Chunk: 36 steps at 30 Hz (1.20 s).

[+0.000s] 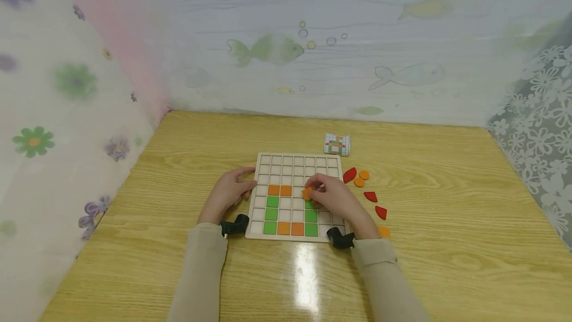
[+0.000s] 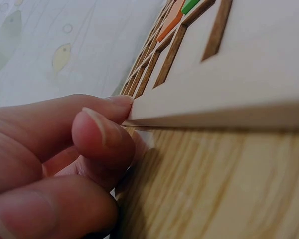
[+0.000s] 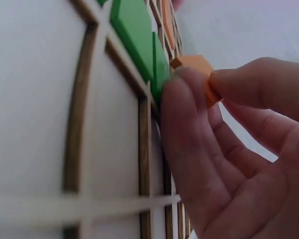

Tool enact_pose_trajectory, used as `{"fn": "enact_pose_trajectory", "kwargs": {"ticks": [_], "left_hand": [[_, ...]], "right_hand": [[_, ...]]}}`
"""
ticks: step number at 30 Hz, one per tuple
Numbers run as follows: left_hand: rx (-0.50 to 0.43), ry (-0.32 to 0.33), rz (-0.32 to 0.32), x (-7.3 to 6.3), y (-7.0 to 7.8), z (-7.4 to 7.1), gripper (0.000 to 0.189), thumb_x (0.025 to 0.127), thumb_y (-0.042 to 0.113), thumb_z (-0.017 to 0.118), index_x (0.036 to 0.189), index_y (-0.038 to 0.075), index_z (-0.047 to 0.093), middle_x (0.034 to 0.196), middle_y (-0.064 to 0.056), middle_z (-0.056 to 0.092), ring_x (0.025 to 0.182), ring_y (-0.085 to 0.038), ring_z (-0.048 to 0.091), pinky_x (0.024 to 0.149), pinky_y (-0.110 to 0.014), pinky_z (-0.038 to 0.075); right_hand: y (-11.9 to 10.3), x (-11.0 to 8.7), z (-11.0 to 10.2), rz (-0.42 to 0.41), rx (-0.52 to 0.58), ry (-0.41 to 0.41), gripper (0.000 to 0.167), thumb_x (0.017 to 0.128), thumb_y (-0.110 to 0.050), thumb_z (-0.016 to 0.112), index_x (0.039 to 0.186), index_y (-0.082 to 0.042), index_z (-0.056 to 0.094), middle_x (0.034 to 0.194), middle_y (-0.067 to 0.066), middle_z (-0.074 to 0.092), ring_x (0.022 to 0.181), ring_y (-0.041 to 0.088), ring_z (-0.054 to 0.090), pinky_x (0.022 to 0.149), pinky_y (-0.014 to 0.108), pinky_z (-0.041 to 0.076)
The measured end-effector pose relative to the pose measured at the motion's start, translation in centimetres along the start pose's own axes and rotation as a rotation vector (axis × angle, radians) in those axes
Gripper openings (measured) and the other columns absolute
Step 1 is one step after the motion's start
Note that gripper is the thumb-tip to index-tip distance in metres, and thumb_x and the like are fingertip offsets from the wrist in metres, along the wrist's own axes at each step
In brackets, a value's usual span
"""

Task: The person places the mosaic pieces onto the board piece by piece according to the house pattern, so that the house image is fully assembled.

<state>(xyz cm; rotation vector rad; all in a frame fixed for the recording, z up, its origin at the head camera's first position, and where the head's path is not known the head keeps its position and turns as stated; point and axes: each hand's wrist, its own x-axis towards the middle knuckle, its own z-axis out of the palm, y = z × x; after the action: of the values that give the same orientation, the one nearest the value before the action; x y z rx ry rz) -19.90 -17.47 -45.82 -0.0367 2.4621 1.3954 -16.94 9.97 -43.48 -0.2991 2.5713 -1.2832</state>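
Note:
A wooden grid board [image 1: 285, 202] lies flat on the table between both hands. Green square tiles fill parts of a left column [image 1: 271, 214] and a right column [image 1: 311, 216]. Orange square tiles sit in an upper row [image 1: 279, 190] and along the bottom [image 1: 290, 228]. My right hand [image 1: 335, 197] pinches another orange square tile [image 3: 197, 62] between thumb and fingertips, tilted just above the top of the right green column. At the board's left edge, my left hand [image 1: 229, 190] rests with loose fingers, one fingertip [image 2: 122, 101] touching the rim.
Behind the board stands a small pattern card [image 1: 337, 144]. To the right lie a red leaf-shaped piece [image 1: 350, 175], two orange discs [image 1: 364, 175], two red quarter-round pieces [image 1: 371, 196] and an orange piece [image 1: 384, 232] partly behind the right wrist. A patterned wall covering borders the table's back.

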Motion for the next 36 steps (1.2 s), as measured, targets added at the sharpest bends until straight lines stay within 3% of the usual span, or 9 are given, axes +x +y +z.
{"fn": "enact_pose_trajectory", "kwargs": {"ticks": [8,20,36], "left_hand": [[0.015,0.001,0.019,0.0,0.0,0.0,0.043,0.086,0.029,0.060,0.127,0.025,0.049,0.057,-0.007,0.054,0.035,-0.011,0.030,0.034,-0.024,0.027],[-0.034,-0.011,-0.003,0.1,-0.1,0.0,0.042,0.085,0.029,0.061,0.125,0.027,0.050,0.056,-0.007,0.053,0.036,-0.011,0.029,0.035,-0.024,0.026],[-0.005,-0.001,0.004,0.0,0.0,0.0,0.042,0.085,0.030,0.061,0.126,0.027,0.050,0.058,-0.008,0.054,0.035,-0.011,0.029,0.034,-0.024,0.027]], "right_hand": [[-0.2,0.8,0.3,-0.001,-0.061,0.051,0.012,0.083,-0.018,0.060,0.094,-0.021,0.063,0.089,-0.006,0.058,0.082,0.015,0.050,0.075,0.031,0.041],[-0.1,1.6,0.6,0.036,-0.041,0.064,0.010,0.083,-0.018,0.062,0.093,-0.019,0.063,0.086,-0.005,0.059,0.078,0.014,0.052,0.071,0.030,0.043],[-0.9,1.8,1.0,0.000,-0.161,0.068,0.009,0.083,-0.016,0.063,0.091,-0.017,0.065,0.080,-0.007,0.058,0.073,0.012,0.051,0.068,0.028,0.043]]}}
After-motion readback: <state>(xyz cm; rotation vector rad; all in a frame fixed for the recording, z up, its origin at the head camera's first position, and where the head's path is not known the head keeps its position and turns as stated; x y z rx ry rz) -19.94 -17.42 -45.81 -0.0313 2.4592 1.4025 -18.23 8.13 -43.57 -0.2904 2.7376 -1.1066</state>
